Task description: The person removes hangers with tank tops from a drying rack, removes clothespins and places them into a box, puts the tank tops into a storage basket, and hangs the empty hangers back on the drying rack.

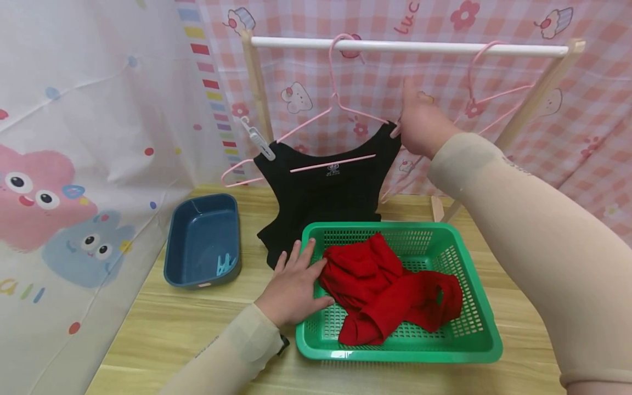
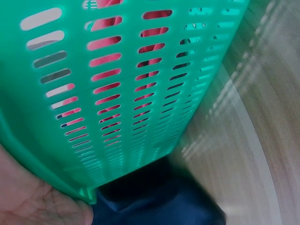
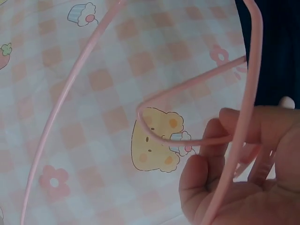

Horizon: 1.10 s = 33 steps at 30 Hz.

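A black tank top [image 1: 326, 192] hangs by its straps from a pink hanger [image 1: 308, 125] on the white rod. One strap, at the left, carries a white clothespin [image 1: 260, 144]. At the other strap my right hand [image 1: 422, 123] pinches a pale pink clothespin [image 1: 395, 130], mostly hidden by the fingers. In the right wrist view the thumb and fingers close in around the hanger's end. My left hand [image 1: 293, 288] rests with spread fingers on the left rim of a green basket [image 1: 395, 354]. Crumpled red clothing [image 1: 385, 291] lies in the basket.
A dark blue bin [image 1: 173, 247] with a light blue clothespin [image 1: 225, 265] inside stands at the left. The white rod [image 1: 410, 46] spans a wooden rack behind the basket. Another pink hanger [image 1: 471, 77] hangs from it at the right, beside my right forearm.
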Each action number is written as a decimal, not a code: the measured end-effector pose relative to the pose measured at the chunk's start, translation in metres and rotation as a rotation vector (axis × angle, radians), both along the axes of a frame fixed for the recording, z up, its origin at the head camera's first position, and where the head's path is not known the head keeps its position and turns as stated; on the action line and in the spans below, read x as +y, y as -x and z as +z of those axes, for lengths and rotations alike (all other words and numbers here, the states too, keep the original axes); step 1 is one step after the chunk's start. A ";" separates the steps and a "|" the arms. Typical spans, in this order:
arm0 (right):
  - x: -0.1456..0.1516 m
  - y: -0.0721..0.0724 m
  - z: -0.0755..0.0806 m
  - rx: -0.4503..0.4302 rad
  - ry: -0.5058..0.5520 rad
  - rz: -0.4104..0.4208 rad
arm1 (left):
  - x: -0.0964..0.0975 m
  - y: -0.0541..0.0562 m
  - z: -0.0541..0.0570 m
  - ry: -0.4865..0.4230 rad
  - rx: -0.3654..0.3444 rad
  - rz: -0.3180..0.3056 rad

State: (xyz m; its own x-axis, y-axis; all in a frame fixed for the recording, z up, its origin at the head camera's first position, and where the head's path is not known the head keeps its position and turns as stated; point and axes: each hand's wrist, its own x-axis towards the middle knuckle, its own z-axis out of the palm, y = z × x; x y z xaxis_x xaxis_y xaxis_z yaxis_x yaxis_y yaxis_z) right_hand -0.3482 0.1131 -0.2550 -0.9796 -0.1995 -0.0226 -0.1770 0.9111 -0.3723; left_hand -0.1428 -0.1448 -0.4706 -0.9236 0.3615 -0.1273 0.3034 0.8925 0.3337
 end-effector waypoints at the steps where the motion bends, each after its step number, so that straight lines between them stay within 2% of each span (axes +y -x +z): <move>1: 0.001 0.000 0.000 -0.003 0.014 -0.014 | 0.000 0.000 0.000 0.000 0.000 0.000; 7: 0.004 -0.001 0.001 0.007 -0.009 -0.072 | 0.000 0.000 0.000 0.002 -0.002 0.000; 14: 0.014 0.000 -0.002 0.097 -0.057 -0.075 | 0.001 0.000 0.000 0.004 -0.004 -0.002; 18: 0.015 0.002 0.000 0.094 -0.058 -0.101 | 0.001 0.000 0.000 0.006 -0.003 -0.003; 25: 0.011 0.004 0.003 0.120 -0.161 -0.039 | 0.001 0.000 0.000 0.010 -0.006 0.003; 33: 0.002 0.000 0.007 0.144 -0.157 0.016 | 0.001 0.000 0.000 0.013 -0.008 0.006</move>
